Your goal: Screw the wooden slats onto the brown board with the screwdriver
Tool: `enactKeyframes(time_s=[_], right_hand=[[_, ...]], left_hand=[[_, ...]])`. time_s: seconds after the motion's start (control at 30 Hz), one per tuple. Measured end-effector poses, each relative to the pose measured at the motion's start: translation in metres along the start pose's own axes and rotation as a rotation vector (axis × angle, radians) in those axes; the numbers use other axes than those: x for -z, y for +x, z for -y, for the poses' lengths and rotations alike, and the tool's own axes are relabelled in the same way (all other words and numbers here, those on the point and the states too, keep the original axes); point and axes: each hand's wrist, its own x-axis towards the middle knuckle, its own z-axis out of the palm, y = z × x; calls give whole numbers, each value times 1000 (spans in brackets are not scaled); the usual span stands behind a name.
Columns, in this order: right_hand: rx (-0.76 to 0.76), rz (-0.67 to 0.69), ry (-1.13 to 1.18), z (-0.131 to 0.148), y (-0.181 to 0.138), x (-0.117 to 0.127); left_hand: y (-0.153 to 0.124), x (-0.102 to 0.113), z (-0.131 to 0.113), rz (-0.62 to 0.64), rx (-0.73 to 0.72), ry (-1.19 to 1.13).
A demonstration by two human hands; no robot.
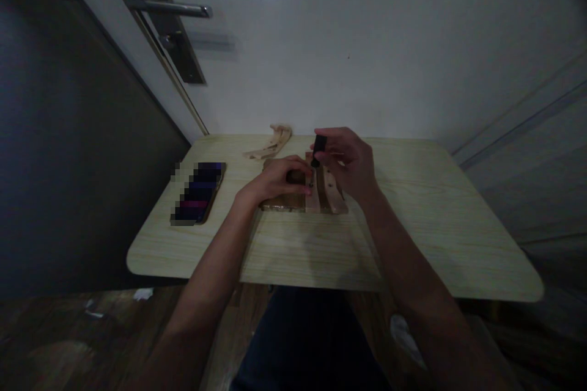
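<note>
A flat wooden assembly [328, 198] of light slats on a darker board lies at the middle of the small table [426, 238]. My left hand [275, 180] rests on its left part, fingers curled and pressing it down. My right hand [351, 162] is closed around a short black-handled tool [318, 148], held upright with its tip on the wood between the two hands. What sits under the tool's tip is too small to make out.
A phone [198, 193] with a lit screen lies at the table's left. Loose curved wooden pieces [271, 142] lie at the back edge by the white wall. A door with a metal handle [169, 8] stands at the left. My legs are under the table's front edge.
</note>
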Motion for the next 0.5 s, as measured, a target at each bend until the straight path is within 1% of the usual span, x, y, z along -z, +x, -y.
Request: enactKeyframes(time_s=[0.1,0.23,0.33,0.5], right_hand=[[11,-52,-21,-3,1,-1],[38,-68,-63,-1,1,-2],[58,-50,-67,4,0,-3],[91,31,31,7,-2,-5]], left_hand=[[0,0,0,-4,-3,-16],[0,0,-3,-2,8,-22],[1,1,-4,-5,17,1],[1,1,-3,-5,1,-10]])
